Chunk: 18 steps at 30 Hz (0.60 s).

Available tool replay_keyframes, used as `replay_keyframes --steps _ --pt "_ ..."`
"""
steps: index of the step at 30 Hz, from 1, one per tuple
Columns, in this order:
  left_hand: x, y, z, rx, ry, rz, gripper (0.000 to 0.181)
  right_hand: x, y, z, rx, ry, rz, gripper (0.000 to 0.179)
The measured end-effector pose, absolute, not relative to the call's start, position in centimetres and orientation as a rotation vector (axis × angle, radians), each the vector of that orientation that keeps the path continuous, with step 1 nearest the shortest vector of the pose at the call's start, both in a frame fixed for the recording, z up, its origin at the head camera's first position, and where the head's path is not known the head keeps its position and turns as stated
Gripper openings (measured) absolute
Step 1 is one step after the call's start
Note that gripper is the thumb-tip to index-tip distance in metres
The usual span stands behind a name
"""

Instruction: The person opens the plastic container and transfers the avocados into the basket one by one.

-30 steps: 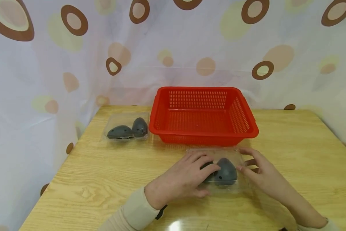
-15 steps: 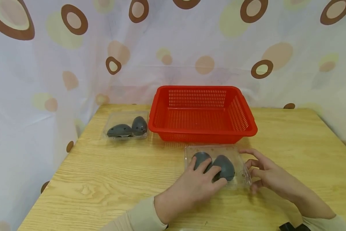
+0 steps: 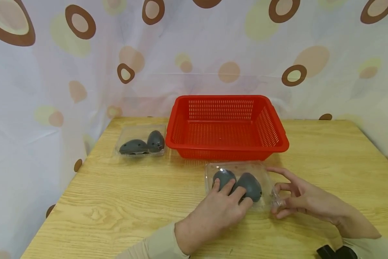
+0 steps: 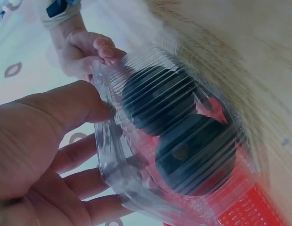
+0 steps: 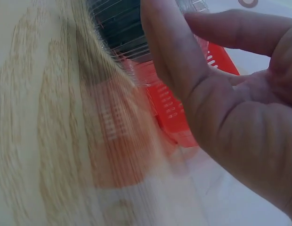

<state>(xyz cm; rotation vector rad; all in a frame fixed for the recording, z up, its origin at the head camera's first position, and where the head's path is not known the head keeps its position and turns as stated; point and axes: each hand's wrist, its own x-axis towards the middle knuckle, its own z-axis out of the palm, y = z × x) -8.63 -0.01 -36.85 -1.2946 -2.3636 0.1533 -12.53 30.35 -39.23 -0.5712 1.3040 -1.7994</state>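
Counting 12 as straight away from you: at about 10 o'clock from the pack you're touching, there's a second clear pack (image 3: pixel 129 133) on the wooden table (image 3: pixel 93 201), with two dark rounded pieces (image 3: pixel 133 146) inside, right beside the basket. Your left hand (image 3: pixel 210 216) comes in from 7, fingers spread apart and lying over the top of the near clear pack (image 3: pixel 256 172). So that pack is right under those fingertips, which sit over the near side of its two dark grey lumps (image 3: pixel 250 187). In the left wrist view your thumb is against its plastic edge. The red basket (image 3: pixel 226 148) is at 12, just past it. Over at 3, your right hand (image 3: pixel 305 199) has the index reaching along to the 2 o'clock corner, while the thumb and other fingers bend in and pinch the crinkly corner at 4.
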Motion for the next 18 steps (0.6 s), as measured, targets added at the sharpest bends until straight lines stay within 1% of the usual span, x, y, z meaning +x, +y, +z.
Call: replay_keyframes --steps 5,14,18 --pt "-8.48 0.14 -36.74 -1.283 -2.361 0.216 0.019 -12.41 30.22 -39.15 -0.589 1.298 -1.782 0.085" --pt "-8.67 0.32 -36.6 -1.24 -2.339 0.271 0.033 -12.25 29.77 -38.89 -0.603 1.415 -1.755 0.088" --pt "-8.69 0.22 -36.69 -1.199 -2.308 0.34 0.034 -12.08 29.69 -38.95 -0.594 1.428 -1.745 0.089"
